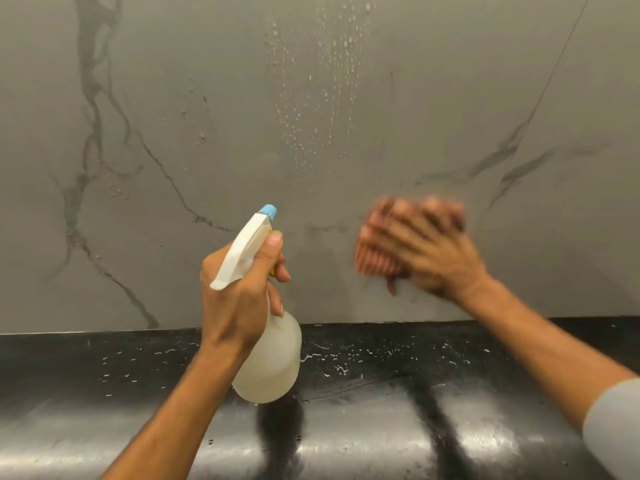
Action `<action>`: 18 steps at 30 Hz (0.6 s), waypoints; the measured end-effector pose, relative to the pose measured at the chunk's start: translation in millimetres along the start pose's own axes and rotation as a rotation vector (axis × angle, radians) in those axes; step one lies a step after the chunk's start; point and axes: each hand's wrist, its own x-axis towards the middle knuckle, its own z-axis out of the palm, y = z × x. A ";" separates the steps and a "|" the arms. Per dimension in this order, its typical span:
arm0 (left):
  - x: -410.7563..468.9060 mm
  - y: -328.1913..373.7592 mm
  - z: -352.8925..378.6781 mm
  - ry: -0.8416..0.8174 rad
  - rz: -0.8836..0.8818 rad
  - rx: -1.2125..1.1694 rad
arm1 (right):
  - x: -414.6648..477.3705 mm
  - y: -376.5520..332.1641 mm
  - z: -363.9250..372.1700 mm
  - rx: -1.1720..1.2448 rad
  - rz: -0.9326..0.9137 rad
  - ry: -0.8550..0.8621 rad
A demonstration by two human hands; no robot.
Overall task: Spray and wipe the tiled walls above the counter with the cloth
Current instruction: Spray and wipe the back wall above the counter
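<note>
While left hand (239, 299) grips spray bottle (273, 362), right hand (429, 251) flat, pressing cloth (374, 258) to wall (173, 98)

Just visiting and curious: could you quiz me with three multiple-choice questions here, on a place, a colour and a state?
1. Where is the cloth? A. against the wall B. on the floor C. in a bucket
2. The nozzle tip of the spray bottle is: A. red B. blue C. black
3. The left hand is: A. empty B. flat on the wall C. gripping the spray bottle
Answers: A, the right hand presses it to the wall; B, the tip shows light blue; C, it curls round the bottle's neck.
</note>
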 end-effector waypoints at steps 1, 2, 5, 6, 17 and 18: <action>2.6 3.8 -0.9 0.010 0.013 -0.002 | 28.4 24.9 -7.9 0.006 0.150 0.090; 5.7 8.5 -1.6 0.025 0.022 -0.007 | 66.0 44.5 -16.7 0.010 0.300 0.195; 15.1 22.1 -1.1 0.071 0.041 -0.010 | 167.4 52.1 -34.0 0.047 0.591 0.460; 18.0 25.1 0.1 0.085 0.042 -0.012 | 179.7 37.4 -32.8 0.093 0.555 0.485; 26.9 38.5 3.7 0.015 0.011 -0.056 | 53.4 42.4 -26.5 0.060 0.165 0.090; 30.8 43.9 4.4 0.022 0.020 -0.058 | 87.2 66.2 -39.5 0.066 0.325 0.201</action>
